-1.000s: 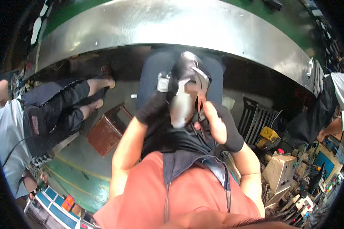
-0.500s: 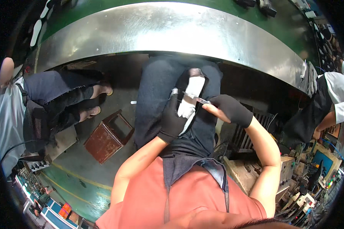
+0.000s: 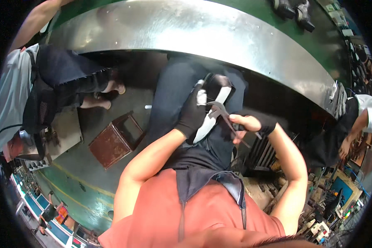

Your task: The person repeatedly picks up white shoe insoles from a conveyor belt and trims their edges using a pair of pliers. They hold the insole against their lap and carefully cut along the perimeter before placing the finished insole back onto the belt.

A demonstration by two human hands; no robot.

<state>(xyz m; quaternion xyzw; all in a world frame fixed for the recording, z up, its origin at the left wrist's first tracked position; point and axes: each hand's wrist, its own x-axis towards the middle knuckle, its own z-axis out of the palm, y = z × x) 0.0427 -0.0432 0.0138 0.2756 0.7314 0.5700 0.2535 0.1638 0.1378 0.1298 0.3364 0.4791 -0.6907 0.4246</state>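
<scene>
A dark shoe with a pale sole-side surface [image 3: 224, 95] lies bottom up on my lap. My left hand [image 3: 193, 112], in a black glove with bare fingertips, grips its left side; something white covers or sits at the fingertips. In my gloved right hand [image 3: 252, 124] is a grey, pincer-like metal tool [image 3: 221, 110], its curved head at the middle of the shoe and its long arms slanting back to my fingers. Motion blurs the tool, so its exact kind is unclear. Part of the shoe is hidden behind my left hand and the tool.
A metal bench edge [image 3: 186, 29] curves across beyond my knees. A brown stool [image 3: 111, 146] stands on the floor at left. Co-workers sit at left [image 3: 18, 82] and right [image 3: 361, 109]. Dark shoes [image 3: 304, 16] rest on the green surface beyond. A worn wooden bench [image 3: 256, 186] is beside my right arm.
My right hand has turned and the tool now shows more of its length. White material that covered the sole's middle is no longer there. My left hand has shifted up along the shoe.
</scene>
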